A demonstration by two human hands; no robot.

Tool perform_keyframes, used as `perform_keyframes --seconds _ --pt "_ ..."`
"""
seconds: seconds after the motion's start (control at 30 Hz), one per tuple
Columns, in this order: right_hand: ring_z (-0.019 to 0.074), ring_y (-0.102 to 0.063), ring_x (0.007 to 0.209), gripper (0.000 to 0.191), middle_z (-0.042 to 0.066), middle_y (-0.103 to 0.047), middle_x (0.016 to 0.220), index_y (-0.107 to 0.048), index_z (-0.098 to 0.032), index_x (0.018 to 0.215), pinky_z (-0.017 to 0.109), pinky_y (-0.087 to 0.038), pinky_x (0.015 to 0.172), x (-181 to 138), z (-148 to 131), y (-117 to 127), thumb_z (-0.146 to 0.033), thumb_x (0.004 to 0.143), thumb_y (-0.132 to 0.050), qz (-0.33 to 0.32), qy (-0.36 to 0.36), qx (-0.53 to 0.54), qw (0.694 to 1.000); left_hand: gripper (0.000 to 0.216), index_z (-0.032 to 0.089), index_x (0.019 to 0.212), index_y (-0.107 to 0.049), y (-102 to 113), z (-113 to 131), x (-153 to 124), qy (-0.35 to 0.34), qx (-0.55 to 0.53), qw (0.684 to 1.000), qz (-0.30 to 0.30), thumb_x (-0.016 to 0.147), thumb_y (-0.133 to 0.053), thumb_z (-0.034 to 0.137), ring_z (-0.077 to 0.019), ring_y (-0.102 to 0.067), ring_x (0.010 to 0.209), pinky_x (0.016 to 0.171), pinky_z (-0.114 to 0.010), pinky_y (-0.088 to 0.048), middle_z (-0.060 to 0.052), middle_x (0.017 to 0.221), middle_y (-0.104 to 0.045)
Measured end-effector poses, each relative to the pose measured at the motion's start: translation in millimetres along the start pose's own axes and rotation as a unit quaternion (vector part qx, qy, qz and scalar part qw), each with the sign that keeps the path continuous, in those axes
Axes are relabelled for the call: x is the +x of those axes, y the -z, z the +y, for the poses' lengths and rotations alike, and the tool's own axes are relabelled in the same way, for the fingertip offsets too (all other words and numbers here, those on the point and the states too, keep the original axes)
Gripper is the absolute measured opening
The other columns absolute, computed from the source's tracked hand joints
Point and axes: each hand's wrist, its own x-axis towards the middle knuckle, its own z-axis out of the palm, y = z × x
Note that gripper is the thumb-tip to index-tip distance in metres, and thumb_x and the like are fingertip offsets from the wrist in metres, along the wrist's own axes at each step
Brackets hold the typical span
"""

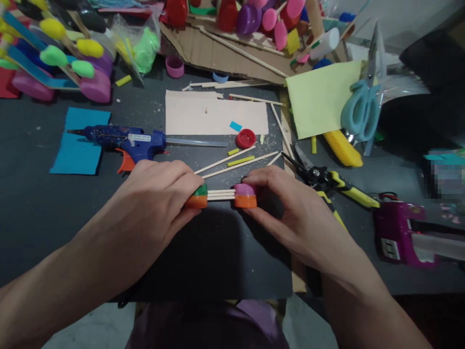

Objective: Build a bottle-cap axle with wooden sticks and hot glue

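Note:
Between my hands is a small piece made of bottle caps joined by several thin wooden sticks (221,195). At its left end, a green cap and an orange cap (199,201) are pinched by my left hand (156,206). My right hand (296,213) grips the other end, a purple cap (244,189) over an orange cap (246,201), with thumb and forefinger. Just beyond my hands lie long loose sticks (240,166) and short yellow-green tube pieces (240,161). A red cap (246,138) sits beside them.
A blue glue gun (134,140) lies at left, partly on blue paper (80,155). Black-and-yellow pliers (319,177), teal-handled scissors (361,109) and a yellow cutter (343,148) are at right, near a purple device (399,232). Cardboard (225,53) and colourful cap-and-stick models (65,63) stand behind.

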Motion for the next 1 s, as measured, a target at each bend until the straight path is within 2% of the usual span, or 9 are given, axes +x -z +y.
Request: perform_keyframes --seconds 0.2,0.47,0.7,0.77,0.83,0.93,1.0 --pt "0.0253 -0.065 0.097 0.011 0.009 -0.067 0.110 -0.056 -0.022 0.107 0.037 -0.050 0.077 0 -1 1 -0.027 0.097 -0.058 0.001 0.002 0.003 1.000 0.009 0.019 0.102 -0.061 -1 0 1 0.004 -0.009 1.000 0.000 0.094 -0.057 0.023 -0.0259 -0.058 0.082 0.071 -0.039 -0.038 -0.006 0.096 -0.065" --pt "0.0231 -0.064 0.097 0.016 0.006 -0.067 0.108 -0.057 -0.023 0.111 0.036 -0.051 0.081 0 -1 -1 -0.024 0.096 -0.060 0.004 0.007 0.003 1.000 0.012 0.023 0.100 -0.062 1 -3 0 0.007 0.010 1.000 -0.004 0.091 -0.060 0.031 -0.0311 -0.061 0.087 0.072 -0.043 -0.037 -0.007 0.100 -0.068" --pt "0.0248 -0.064 0.099 0.034 0.007 -0.065 0.116 -0.056 -0.023 0.123 0.037 -0.052 0.083 -2 -1 3 -0.028 0.091 -0.068 0.011 0.002 -0.006 1.000 0.036 0.028 0.117 -0.058 8 -6 -1 0.009 -0.004 1.000 -0.007 0.089 -0.066 0.048 -0.0350 -0.060 0.104 0.082 -0.047 -0.039 -0.006 0.113 -0.066" --pt "0.0243 -0.065 0.094 0.038 0.007 -0.066 0.112 -0.058 -0.024 0.124 0.037 -0.052 0.080 -3 -3 5 -0.034 0.090 -0.070 0.036 -0.010 0.004 0.999 0.036 0.029 0.118 -0.059 12 -6 0 0.014 -0.019 1.000 0.020 0.092 -0.060 0.054 -0.0330 -0.061 0.103 0.084 -0.046 -0.040 -0.005 0.112 -0.067" --pt "0.0231 -0.065 0.088 0.031 0.006 -0.068 0.105 -0.061 -0.024 0.120 0.037 -0.052 0.077 -3 -6 6 -0.035 0.092 -0.068 0.087 -0.023 0.019 0.996 0.032 0.030 0.116 -0.060 16 -5 1 0.022 -0.028 0.998 0.057 0.096 -0.054 0.054 -0.0302 -0.062 0.101 0.083 -0.044 -0.042 -0.004 0.109 -0.069" --pt "0.0192 -0.064 0.078 0.006 0.002 -0.069 0.090 -0.068 -0.025 0.099 0.034 -0.051 0.072 -5 -8 6 -0.026 0.095 -0.063 0.210 -0.029 0.047 0.976 0.019 0.027 0.111 -0.063 23 0 1 0.040 -0.031 0.991 0.120 0.100 -0.052 0.039 -0.0254 -0.064 0.101 0.086 -0.041 -0.044 -0.002 0.107 -0.071" --pt "0.0172 -0.061 0.072 0.008 0.000 -0.066 0.081 -0.067 -0.025 0.085 0.033 -0.049 0.067 -5 -7 6 -0.021 0.092 -0.066 0.280 -0.022 0.070 0.957 0.009 0.024 0.102 -0.063 26 3 0 0.046 -0.033 0.985 0.163 0.099 -0.055 0.027 -0.0222 -0.065 0.102 0.091 -0.040 -0.045 0.000 0.104 -0.071"
